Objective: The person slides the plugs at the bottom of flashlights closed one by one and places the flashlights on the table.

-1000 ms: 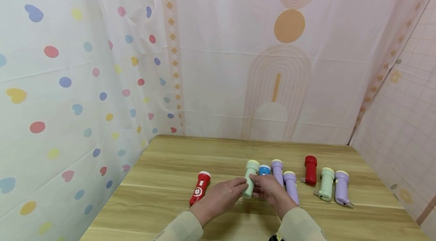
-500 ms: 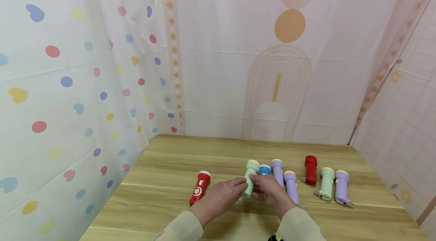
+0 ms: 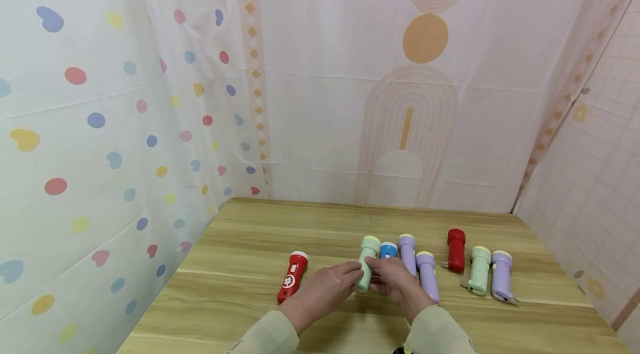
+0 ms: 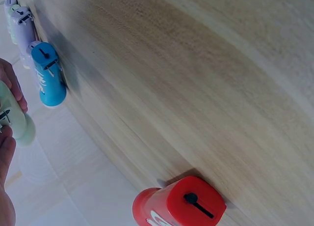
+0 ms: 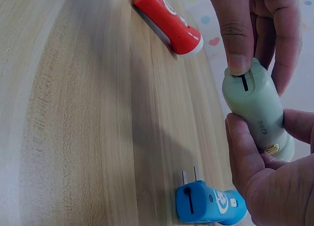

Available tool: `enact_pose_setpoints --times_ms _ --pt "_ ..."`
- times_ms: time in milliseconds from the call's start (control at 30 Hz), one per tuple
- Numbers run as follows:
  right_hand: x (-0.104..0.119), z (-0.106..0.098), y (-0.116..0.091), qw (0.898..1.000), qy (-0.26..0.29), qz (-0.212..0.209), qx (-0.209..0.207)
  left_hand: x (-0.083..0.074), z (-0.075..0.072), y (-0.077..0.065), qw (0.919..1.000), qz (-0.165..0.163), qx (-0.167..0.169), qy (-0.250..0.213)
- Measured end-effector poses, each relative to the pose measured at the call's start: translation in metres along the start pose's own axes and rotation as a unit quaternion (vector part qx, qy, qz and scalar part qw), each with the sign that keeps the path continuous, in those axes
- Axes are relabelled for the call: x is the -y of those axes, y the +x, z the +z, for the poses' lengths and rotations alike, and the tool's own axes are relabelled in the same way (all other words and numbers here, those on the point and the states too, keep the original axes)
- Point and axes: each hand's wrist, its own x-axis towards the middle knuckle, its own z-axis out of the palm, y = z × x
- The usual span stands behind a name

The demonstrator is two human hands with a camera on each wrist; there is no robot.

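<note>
Both hands hold a pale green flashlight (image 3: 370, 248) with a cream lens rim, raised over the table. The thumb of my left hand (image 3: 325, 287) presses the flashlight's end beside a dark slot, its fingers behind, as the right wrist view shows. My right hand (image 3: 398, 282) grips the body, fingers and thumb on opposite sides near a yellow switch (image 5: 272, 149). A blue flashlight (image 5: 194, 206) lies close to the right hand, two metal prongs (image 5: 196, 173) sticking out of it. To the left hand's left is a red flashlight (image 3: 294, 273) with a white rim and emblem.
Right of the hands lie two purple flashlights (image 3: 428, 276). Farther right are a dark red flashlight (image 3: 456, 251), another green one (image 3: 480, 270) and another purple one (image 3: 501, 273), with prongs out. Patterned curtains (image 3: 320, 120) hang behind and beside the wooden table (image 3: 240, 237).
</note>
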Motion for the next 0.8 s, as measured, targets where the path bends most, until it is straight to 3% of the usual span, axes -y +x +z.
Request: enact_pose_setpoints --times_ms 267,533,800 --pt "-0.0021 0.0041 0.0003 1.000 0.011 -0.001 0.000 0.0008 0.0007 -0.0009 1.0000 -0.005 0.008 -0.001" --pt "-0.0027 0.0054 -0.0002 1.000 0.013 -0.001 0.001 0.0011 0.0031 -0.0022 0.9998 -0.001 -0.013 -0.012" --pt "-0.0035 0.0079 -0.0004 1.000 0.021 -0.002 -0.001 0.0016 0.0016 -0.0020 0.9996 -0.008 -0.007 -0.026"
